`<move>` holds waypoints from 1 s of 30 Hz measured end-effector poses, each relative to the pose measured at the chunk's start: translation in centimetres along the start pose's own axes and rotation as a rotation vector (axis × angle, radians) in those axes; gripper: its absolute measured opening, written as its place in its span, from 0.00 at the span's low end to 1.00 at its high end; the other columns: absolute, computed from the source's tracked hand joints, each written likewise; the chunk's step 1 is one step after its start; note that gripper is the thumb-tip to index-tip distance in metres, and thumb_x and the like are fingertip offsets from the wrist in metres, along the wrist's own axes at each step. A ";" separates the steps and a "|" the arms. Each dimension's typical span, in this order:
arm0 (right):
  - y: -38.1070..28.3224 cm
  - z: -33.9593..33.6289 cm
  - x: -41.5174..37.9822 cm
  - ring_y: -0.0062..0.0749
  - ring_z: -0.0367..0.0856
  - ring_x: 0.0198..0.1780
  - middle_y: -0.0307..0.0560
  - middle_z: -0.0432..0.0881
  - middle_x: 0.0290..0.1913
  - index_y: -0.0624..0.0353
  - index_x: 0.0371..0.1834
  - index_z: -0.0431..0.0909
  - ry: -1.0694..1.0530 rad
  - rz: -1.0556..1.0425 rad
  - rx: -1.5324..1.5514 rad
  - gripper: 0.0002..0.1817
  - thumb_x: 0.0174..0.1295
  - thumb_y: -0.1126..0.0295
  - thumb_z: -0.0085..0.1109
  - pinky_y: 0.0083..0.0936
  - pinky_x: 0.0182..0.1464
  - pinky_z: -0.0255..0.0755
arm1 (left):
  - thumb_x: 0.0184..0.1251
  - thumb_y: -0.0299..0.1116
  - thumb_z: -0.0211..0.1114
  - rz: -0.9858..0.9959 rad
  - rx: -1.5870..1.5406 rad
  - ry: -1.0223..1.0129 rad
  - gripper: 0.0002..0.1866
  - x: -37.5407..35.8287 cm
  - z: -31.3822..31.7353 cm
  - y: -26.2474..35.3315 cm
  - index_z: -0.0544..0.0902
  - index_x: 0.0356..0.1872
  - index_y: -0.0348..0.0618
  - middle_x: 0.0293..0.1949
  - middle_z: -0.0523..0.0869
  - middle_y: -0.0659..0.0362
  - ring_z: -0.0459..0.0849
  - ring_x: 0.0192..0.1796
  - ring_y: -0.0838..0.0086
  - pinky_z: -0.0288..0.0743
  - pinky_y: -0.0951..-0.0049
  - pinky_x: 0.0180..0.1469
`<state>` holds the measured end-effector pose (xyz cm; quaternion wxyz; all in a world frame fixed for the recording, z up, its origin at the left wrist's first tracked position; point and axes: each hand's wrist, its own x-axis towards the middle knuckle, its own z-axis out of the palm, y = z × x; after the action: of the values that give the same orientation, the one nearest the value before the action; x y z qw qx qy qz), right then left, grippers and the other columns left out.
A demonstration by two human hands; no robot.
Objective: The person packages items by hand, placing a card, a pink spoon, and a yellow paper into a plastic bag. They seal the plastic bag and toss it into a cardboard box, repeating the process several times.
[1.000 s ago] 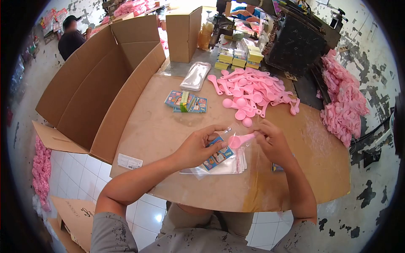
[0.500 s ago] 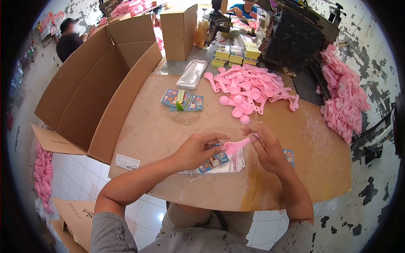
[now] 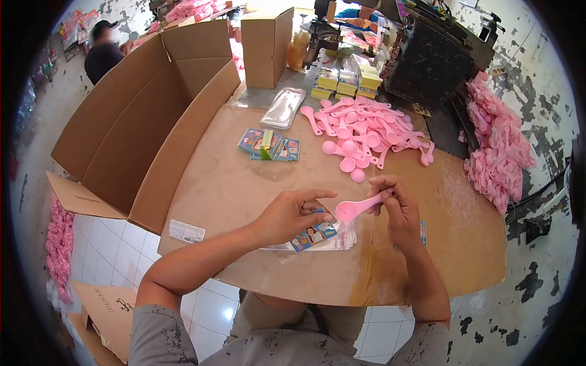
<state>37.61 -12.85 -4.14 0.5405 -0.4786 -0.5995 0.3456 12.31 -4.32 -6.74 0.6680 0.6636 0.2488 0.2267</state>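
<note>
My right hand (image 3: 397, 213) pinches a pink measuring scoop (image 3: 349, 210) by its handle, with the round bowl facing up and pointing left. Just left of the bowl, my left hand (image 3: 287, 215) has its thumb on a blue printed card (image 3: 314, 236), index finger stretched out above and the other fingers curled, partly hidden. Beneath the card are clear plastic bags (image 3: 345, 239). Another blue card (image 3: 422, 232) shows partly behind my right wrist.
A heap of pink scoops (image 3: 366, 131) lies beyond my hands. Left of it are banded cards (image 3: 267, 146) and clear bags (image 3: 284, 108). A large open carton (image 3: 183, 140) stands left, a dark machine (image 3: 427, 67) at back right. Two people are farther off.
The scoop has moved right, away from my left fingers, and its bowl now shows face up. My right hand has shifted slightly right with it; my left hand stays at the card.
</note>
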 end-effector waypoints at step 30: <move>-0.9 3.3 -0.1 0.52 0.49 0.88 0.59 0.54 0.88 0.63 0.88 0.48 -0.463 -0.105 0.246 0.38 0.82 0.58 0.48 0.47 0.86 0.41 | 0.84 0.30 0.63 0.184 -0.050 -0.029 0.08 -0.3 0.4 -1.7 0.78 0.56 0.40 0.44 0.87 0.65 0.83 0.46 0.86 0.78 0.78 0.47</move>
<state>34.22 -12.84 -3.91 0.4601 -0.2857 -0.6849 0.4875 12.30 -4.82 -8.43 0.6642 0.6700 0.1715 0.2838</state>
